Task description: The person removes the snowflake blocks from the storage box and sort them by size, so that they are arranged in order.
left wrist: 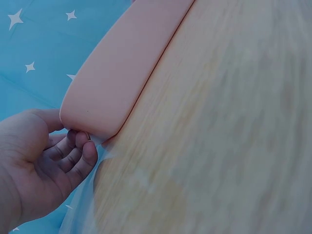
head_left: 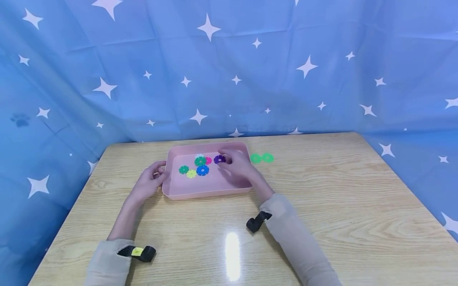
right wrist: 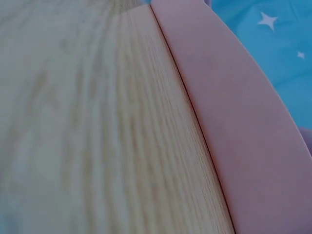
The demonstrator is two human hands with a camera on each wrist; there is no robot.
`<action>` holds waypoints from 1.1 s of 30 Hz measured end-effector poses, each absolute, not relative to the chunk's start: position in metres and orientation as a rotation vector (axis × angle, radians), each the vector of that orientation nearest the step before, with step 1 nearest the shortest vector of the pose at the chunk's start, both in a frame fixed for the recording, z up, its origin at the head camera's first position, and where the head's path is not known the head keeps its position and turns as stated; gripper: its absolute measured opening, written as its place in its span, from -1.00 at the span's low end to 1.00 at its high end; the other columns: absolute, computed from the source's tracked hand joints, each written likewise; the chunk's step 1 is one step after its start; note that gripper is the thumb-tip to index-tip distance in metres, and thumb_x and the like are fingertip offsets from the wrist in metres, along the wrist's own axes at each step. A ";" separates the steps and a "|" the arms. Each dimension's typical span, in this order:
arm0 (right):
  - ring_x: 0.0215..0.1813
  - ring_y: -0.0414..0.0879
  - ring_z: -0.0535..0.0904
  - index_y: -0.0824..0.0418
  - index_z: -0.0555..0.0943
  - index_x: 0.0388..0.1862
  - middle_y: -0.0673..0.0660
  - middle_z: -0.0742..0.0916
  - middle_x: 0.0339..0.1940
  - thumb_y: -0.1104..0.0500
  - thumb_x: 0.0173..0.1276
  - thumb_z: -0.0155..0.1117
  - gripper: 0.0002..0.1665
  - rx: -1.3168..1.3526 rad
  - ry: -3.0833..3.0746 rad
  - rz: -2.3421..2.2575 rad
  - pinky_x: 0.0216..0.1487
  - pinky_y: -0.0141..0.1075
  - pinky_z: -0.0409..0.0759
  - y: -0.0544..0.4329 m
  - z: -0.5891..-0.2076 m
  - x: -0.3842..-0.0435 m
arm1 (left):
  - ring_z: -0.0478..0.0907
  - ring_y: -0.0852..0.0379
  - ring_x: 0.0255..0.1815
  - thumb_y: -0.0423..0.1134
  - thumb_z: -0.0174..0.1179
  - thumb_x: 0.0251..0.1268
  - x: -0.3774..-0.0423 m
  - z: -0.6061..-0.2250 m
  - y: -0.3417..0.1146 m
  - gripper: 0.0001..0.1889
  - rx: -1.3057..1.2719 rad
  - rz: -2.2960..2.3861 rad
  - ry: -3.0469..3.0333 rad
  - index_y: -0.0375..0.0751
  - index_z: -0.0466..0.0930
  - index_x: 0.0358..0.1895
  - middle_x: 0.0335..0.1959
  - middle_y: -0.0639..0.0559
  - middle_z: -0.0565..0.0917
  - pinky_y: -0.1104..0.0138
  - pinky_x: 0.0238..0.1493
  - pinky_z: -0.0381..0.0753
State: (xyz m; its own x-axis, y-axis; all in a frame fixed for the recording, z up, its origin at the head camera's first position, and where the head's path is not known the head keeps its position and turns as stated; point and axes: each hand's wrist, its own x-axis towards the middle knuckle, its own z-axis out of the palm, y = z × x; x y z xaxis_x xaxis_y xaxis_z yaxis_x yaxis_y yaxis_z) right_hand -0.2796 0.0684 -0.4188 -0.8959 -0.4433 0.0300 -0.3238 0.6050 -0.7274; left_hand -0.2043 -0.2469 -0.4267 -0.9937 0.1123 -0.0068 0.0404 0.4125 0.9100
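The right hand (head_left: 237,162) reaches into the tray, its thumb and finger curled and pinching the right edge of a purple disc (head_left: 216,159). The left hand (head_left: 147,180) grips the left end of the pink tray (head_left: 222,186); in the left wrist view its thumb and fingers are clamped at the tray's corner. Left of the purple disc, inside the tray, lies a loose cluster: a pink disc (head_left: 209,161), a dark green disc (head_left: 200,161), a pale disc (head_left: 199,155) partly behind the green one, a blue disc (head_left: 202,170), a yellow disc (head_left: 191,173) and a smaller green disc (head_left: 184,169) at the far left. Just outside the tray's right end, two bright green discs (head_left: 267,157) sit side by side on the wooden table (head_left: 340,190). Each sleeve (head_left: 297,234) is light, with a black device (head_left: 255,224) at the cuff. Behind the table hangs a blue curtain (head_left: 272,59) with white stars
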 end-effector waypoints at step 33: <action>-0.17 -0.05 0.58 0.27 0.59 -0.14 0.10 0.69 -0.26 0.21 0.35 0.44 -0.77 -0.588 2.695 -1.179 -0.02 -0.26 0.58 0.069 -0.420 -0.276 | 0.50 0.10 -0.23 -0.33 0.06 0.56 -0.203 -0.426 -0.246 -0.48 0.142 1.660 2.592 -0.50 0.22 0.45 -0.11 -0.20 0.45 0.41 -0.28 0.54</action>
